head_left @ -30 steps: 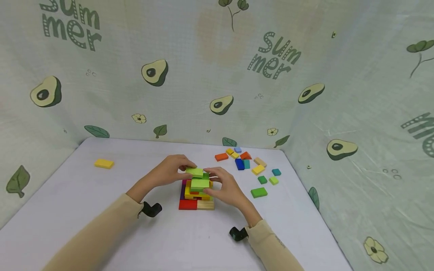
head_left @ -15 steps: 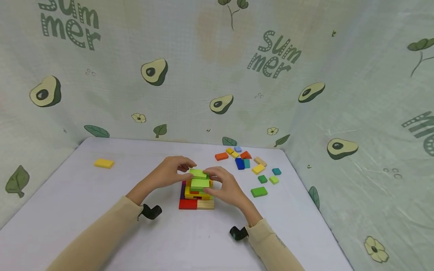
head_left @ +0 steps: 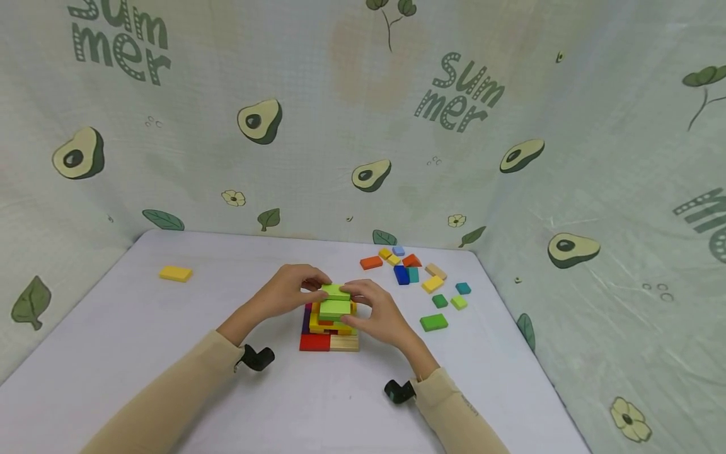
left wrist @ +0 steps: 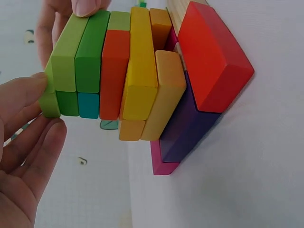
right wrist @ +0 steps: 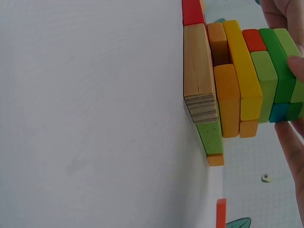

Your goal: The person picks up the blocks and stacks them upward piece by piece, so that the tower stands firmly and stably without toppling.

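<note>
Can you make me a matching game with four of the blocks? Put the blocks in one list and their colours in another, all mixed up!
Blocks (the first three are in the tower):
1. the left block in the front bottom row
2. the right block in the front bottom row
3. the top block at the front
4. the loose block lying apart on the left

Colours:
A. bare wood
B. yellow
C. red
D. light green

Right pairs: 1-C, 2-A, 3-D, 4-B
</note>
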Motion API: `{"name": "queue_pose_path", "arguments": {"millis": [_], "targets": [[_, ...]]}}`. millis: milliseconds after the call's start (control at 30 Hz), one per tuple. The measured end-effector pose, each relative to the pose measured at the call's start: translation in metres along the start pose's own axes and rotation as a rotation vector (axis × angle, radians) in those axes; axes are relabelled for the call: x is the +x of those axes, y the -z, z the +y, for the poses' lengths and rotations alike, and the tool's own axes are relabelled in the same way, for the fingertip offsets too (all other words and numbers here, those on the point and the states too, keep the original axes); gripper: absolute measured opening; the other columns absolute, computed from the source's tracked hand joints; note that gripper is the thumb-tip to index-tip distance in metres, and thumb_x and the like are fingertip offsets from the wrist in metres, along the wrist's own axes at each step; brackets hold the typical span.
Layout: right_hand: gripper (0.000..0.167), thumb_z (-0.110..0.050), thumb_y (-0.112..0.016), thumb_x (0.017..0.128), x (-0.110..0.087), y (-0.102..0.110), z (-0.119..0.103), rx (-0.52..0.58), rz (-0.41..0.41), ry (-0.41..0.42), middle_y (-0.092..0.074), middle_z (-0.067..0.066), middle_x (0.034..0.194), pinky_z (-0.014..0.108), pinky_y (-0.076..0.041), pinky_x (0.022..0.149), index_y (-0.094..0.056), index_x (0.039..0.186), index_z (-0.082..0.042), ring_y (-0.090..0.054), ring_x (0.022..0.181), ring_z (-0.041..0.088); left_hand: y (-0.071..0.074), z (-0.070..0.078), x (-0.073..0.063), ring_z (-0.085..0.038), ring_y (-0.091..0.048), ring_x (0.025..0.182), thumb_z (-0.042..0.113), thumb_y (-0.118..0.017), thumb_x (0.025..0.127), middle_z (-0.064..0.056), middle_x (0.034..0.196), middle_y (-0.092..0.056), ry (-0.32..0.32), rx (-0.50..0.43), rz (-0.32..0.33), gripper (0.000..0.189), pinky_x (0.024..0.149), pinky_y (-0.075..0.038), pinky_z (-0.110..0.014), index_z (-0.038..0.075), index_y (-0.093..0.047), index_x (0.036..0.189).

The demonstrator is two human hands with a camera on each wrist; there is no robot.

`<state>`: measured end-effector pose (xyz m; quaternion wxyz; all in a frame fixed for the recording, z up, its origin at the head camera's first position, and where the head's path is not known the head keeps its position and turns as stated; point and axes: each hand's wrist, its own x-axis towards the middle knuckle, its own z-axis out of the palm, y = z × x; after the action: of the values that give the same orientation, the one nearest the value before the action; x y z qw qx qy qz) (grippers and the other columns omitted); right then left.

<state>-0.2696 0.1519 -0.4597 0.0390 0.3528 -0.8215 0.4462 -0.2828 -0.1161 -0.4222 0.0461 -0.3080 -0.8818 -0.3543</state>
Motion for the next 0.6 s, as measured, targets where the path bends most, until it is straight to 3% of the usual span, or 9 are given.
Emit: {"name": "queue_pose_path", "arguments": {"millis": [333,600], "targets": [[0.053,-0.012,-0.086,0.091,0.0001,0.0004,0.0003,0.013,0.005,-0.007,-0.059,0.000,0.145,0.043,-0.056,0.107,-0.066,0.140,-0.019,-0.060,0.134,0.019,-0.0030,-0.0018,0.0011,-0.010,-0.071,0.099,0.021,-0.083,0.095,0.003,0.115,-0.075,-0.013,-0.013,0.005,0.028,0.094,-0.061,-0.030,0.014,-0.077,0.121],[0.055,-0.006,-0.085,0.090,-0.0001,-0.0009,-0.0010,0.054,0.002,-0.013,-0.060,0.009,0.144,0.050,-0.054,0.108,-0.065,0.141,-0.010,-0.060,0.134,0.028,-0.0036,-0.0003,-0.0004,-0.011,-0.071,0.101,0.021,-0.082,0.095,0.003,0.116,-0.075,0.007,-0.026,0.004,0.028,0.095,-0.061,-0.033,0.014,-0.077,0.122]]}}
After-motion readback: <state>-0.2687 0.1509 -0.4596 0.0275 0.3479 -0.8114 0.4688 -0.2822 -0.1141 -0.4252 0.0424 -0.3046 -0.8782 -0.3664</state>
